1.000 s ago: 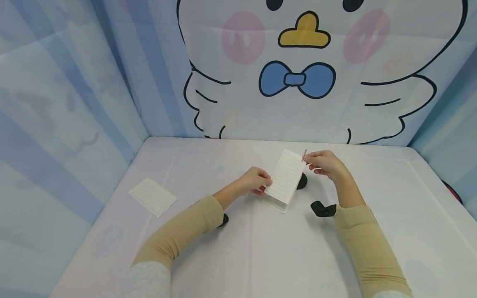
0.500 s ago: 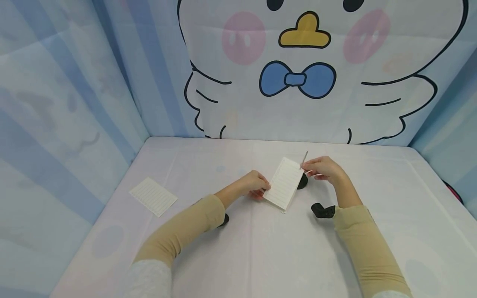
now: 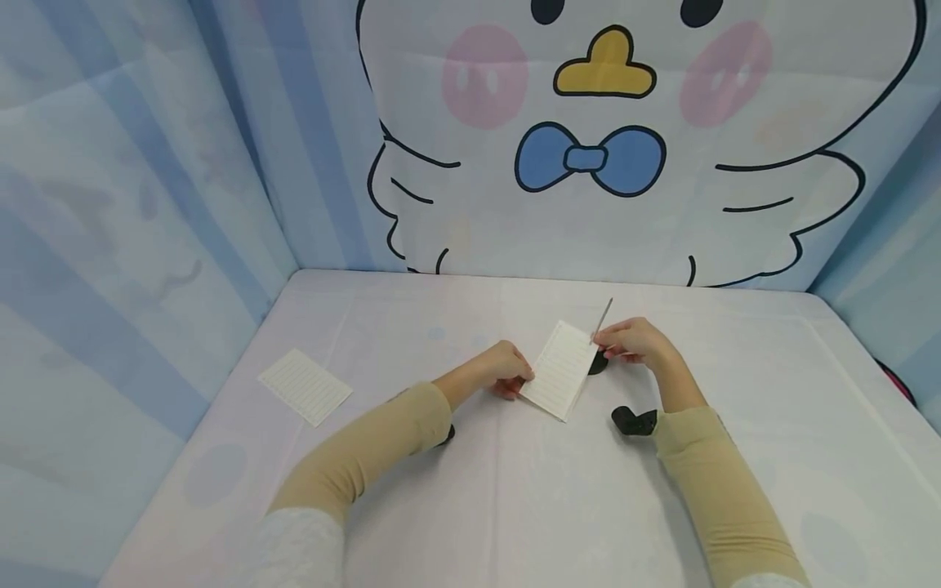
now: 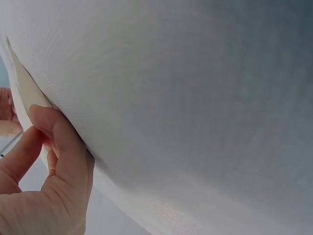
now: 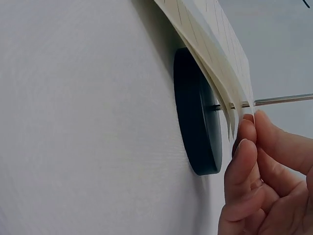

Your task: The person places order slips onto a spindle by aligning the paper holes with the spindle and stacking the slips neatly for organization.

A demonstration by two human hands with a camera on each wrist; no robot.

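A bill spike stands on the table, with a round black base (image 5: 198, 112) and a thin metal rod (image 5: 283, 99). Several lined paper sheets (image 3: 562, 367) are pierced by the rod near one corner and hang at a slant above the base. At that corner, my right hand (image 3: 635, 341) pinches the top sheet between thumb and fingers, right beside the rod. My left hand (image 3: 507, 371) pinches the sheets' left edge; the left wrist view shows its thumb and forefinger (image 4: 46, 120) closed on the paper. Most of the base is hidden by paper in the head view.
A loose lined sheet (image 3: 305, 387) lies flat on the left side of the white-covered table (image 3: 559, 506). Black wrist-camera mounts (image 3: 634, 420) sit under the sleeves. A printed cloth backdrop (image 3: 485, 220) rises behind the table's far edge.
The top sheet has come down along the rod, so more of the rod sticks up above it. My right hand has lowered with it; the left hand has shifted slightly down.
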